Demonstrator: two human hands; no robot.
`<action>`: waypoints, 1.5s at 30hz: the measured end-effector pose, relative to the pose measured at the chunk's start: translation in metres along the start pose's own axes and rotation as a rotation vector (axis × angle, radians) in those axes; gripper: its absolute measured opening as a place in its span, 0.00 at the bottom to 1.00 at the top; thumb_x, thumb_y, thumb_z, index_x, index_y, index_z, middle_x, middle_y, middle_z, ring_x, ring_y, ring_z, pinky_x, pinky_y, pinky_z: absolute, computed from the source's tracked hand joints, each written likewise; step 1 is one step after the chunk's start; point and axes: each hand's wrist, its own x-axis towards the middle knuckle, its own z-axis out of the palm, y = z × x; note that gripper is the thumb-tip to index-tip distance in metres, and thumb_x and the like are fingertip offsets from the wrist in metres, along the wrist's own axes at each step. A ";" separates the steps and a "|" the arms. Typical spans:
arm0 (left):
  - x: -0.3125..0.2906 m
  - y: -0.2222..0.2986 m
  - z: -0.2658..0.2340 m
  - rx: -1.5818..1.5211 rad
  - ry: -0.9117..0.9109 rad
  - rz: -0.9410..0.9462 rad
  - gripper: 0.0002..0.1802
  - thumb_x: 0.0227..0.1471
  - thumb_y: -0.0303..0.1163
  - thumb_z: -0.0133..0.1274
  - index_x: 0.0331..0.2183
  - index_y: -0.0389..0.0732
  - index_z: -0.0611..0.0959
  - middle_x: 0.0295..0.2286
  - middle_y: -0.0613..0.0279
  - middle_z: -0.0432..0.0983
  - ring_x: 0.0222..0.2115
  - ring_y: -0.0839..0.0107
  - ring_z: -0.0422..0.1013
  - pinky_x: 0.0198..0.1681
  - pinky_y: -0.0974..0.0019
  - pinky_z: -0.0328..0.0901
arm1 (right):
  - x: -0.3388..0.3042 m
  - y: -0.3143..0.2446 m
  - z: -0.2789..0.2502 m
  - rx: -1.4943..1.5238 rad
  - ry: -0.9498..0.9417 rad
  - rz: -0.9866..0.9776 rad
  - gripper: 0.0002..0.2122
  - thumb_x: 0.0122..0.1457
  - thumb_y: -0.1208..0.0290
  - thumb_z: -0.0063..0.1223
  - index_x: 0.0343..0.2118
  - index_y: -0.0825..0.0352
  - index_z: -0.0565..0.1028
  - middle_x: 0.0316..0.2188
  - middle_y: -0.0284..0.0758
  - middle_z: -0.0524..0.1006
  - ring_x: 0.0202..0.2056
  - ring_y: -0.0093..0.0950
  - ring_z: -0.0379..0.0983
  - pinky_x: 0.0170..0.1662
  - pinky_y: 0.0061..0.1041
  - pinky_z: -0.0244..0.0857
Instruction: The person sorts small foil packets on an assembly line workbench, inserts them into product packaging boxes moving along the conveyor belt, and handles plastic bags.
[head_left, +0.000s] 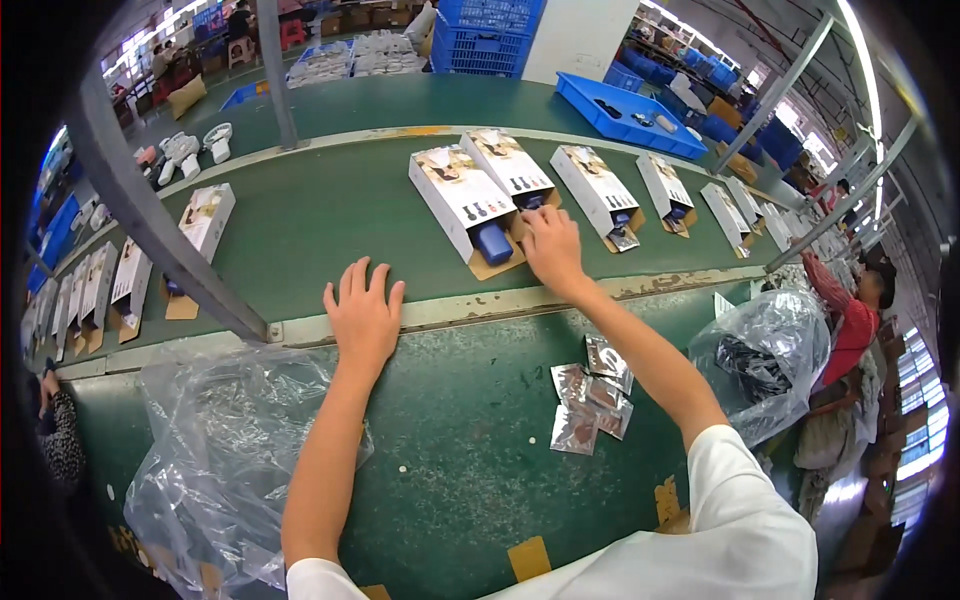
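White printed cartons with open brown flaps (462,195) lie in a row along the far green surface, silver foil packets (592,400) near right, clear plastic bags (225,440) near left.

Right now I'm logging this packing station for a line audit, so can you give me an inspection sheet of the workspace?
Surface: green conveyor belt beyond a green bench.
Job's things: open product box with a blue item at its mouth; a second box beside it.
Clutter: silver foil packets on the bench; clear plastic bags at left, another with dark contents at right.
Hands: left hand flat at the belt edge, empty; right hand at the box flaps.
Cables: nothing seen.
Surroundings: more boxes along the belt, blue tray, a co-worker at right.
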 end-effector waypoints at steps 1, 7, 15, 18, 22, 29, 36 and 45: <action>0.000 -0.005 -0.003 0.004 -0.008 0.014 0.21 0.62 0.48 0.51 0.50 0.46 0.81 0.57 0.57 0.70 0.60 0.59 0.63 0.63 0.37 0.53 | -0.005 -0.010 -0.005 -0.001 -0.005 0.000 0.12 0.58 0.68 0.56 0.41 0.69 0.76 0.39 0.42 0.73 0.42 0.43 0.71 0.43 0.44 0.66; 0.003 -0.027 -0.002 -0.046 -0.017 0.060 0.20 0.61 0.45 0.53 0.50 0.45 0.81 0.56 0.58 0.71 0.59 0.59 0.64 0.63 0.41 0.54 | -0.010 -0.043 0.005 0.400 0.008 0.136 0.13 0.60 0.67 0.58 0.43 0.71 0.76 0.37 0.45 0.77 0.39 0.45 0.75 0.42 0.40 0.68; 0.003 -0.047 0.013 -0.088 0.035 0.054 0.22 0.61 0.43 0.53 0.52 0.42 0.79 0.56 0.47 0.69 0.58 0.50 0.64 0.61 0.48 0.57 | 0.034 -0.060 0.065 0.641 -0.071 0.239 0.12 0.58 0.76 0.49 0.43 0.65 0.80 0.36 0.50 0.81 0.41 0.54 0.76 0.44 0.49 0.70; 0.005 -0.053 0.024 -0.059 0.100 0.088 0.27 0.61 0.43 0.53 0.58 0.42 0.73 0.59 0.47 0.66 0.60 0.49 0.63 0.61 0.48 0.56 | 0.040 -0.086 0.078 0.846 -0.142 0.168 0.14 0.60 0.70 0.51 0.47 0.68 0.78 0.43 0.52 0.80 0.46 0.52 0.76 0.50 0.46 0.69; -0.003 -0.103 0.017 -0.027 0.139 0.001 0.32 0.63 0.44 0.51 0.63 0.39 0.67 0.60 0.47 0.65 0.60 0.49 0.62 0.61 0.48 0.56 | 0.008 -0.142 0.043 0.870 -0.452 0.162 0.32 0.63 0.60 0.54 0.66 0.71 0.59 0.59 0.57 0.68 0.55 0.52 0.71 0.58 0.41 0.66; 0.012 -0.133 0.003 -0.181 -0.054 0.015 0.36 0.65 0.47 0.48 0.66 0.37 0.62 0.60 0.47 0.66 0.61 0.51 0.63 0.64 0.49 0.54 | -0.139 -0.073 -0.131 0.092 -0.585 0.210 0.33 0.58 0.65 0.61 0.66 0.65 0.61 0.60 0.48 0.67 0.58 0.48 0.66 0.60 0.41 0.63; 0.051 -0.108 0.019 -0.583 -0.134 0.041 0.51 0.57 0.56 0.56 0.71 0.47 0.51 0.65 0.41 0.56 0.60 0.40 0.63 0.61 0.47 0.60 | -0.192 -0.087 -0.149 0.246 -0.434 0.252 0.25 0.56 0.64 0.64 0.54 0.70 0.71 0.54 0.50 0.69 0.55 0.50 0.69 0.58 0.39 0.66; 0.129 -0.093 0.060 -0.760 -0.093 0.268 0.44 0.57 0.39 0.57 0.68 0.38 0.57 0.66 0.37 0.53 0.66 0.43 0.54 0.67 0.55 0.54 | -0.125 -0.124 -0.146 -0.129 -0.080 0.145 0.06 0.48 0.77 0.55 0.31 0.67 0.78 0.36 0.40 0.77 0.42 0.43 0.75 0.42 0.38 0.73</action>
